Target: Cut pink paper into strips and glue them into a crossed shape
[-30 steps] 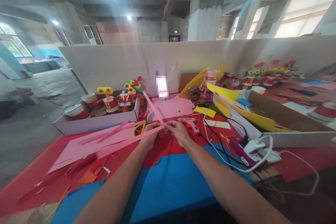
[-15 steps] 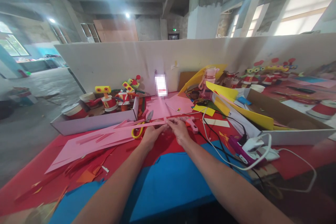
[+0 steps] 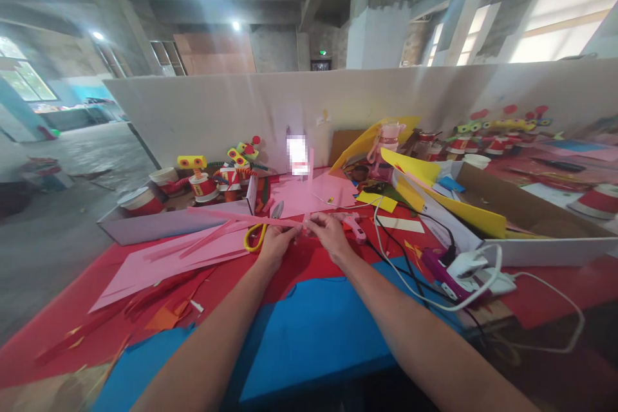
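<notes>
Both my hands meet over the middle of the table, working on pink paper strips. My left hand (image 3: 276,244) pinches a long pink strip (image 3: 226,214) that stretches away to the left. Close beside it, my right hand (image 3: 329,236) is closed at the point where a second pink strip (image 3: 311,177) stands up between the hands. Whether the two strips are joined there is hidden by my fingers. Yellow-handled scissors (image 3: 251,239) lie just left of my left hand. A pink glue gun (image 3: 356,230) rests right of my right hand.
Pink sheets (image 3: 140,270) lie at left, with blue paper (image 3: 309,335) in front. Cup figures stand in a shallow white box (image 3: 178,225). On the right are a purple power strip (image 3: 441,273) with cables and a box (image 3: 545,251) holding yellow sheets. A white partition (image 3: 217,109) closes the back.
The strip between my hands has swung from leaning forward to standing upright. The left-hand strip now reaches farther left, its end raised. My hands have stayed close together.
</notes>
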Demonstrator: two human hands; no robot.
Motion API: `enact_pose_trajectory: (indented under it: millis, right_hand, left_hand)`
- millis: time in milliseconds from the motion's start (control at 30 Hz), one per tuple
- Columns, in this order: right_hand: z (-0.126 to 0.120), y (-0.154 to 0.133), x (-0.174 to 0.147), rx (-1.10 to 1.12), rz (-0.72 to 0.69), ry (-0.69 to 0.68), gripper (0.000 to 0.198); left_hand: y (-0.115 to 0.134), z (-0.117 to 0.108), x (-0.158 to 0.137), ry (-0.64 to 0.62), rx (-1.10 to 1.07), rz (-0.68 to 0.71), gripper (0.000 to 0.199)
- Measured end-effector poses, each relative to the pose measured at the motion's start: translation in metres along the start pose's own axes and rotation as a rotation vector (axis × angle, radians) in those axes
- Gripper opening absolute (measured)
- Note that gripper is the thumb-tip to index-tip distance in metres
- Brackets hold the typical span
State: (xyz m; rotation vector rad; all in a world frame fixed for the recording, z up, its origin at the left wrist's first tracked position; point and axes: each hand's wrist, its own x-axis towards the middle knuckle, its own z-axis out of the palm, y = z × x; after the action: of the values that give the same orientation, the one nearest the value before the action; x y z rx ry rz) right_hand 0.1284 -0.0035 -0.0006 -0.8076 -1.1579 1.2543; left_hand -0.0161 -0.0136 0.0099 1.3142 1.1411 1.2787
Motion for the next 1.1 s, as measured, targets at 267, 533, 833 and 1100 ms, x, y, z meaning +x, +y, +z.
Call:
enact_pose_trajectory:
  millis: [267, 533, 833, 1100]
  right_hand:
    - [-0.002, 0.003, 0.001, 0.052, 0.040, -0.045, 0.031]
    - [-0.004, 0.009, 0.005, -0.040, -0.001, -0.115, 0.025]
    - [-0.008, 0.012, 0.007, -0.140, -0.024, -0.087, 0.028]
    - [-0.009, 0.008, 0.006, -0.195, -0.008, -0.076, 0.024]
  left_hand:
    - [-0.006, 0.000, 0.003, -0.010, -0.111, 0.025, 0.023]
    - [-0.006, -0.001, 0.004, -0.013, -0.098, 0.050, 0.024]
    - [-0.005, 0.001, 0.003, -0.010, 0.018, 0.055, 0.030]
    - [-0.005, -0.001, 0.005, -0.003, 0.055, 0.044, 0.028]
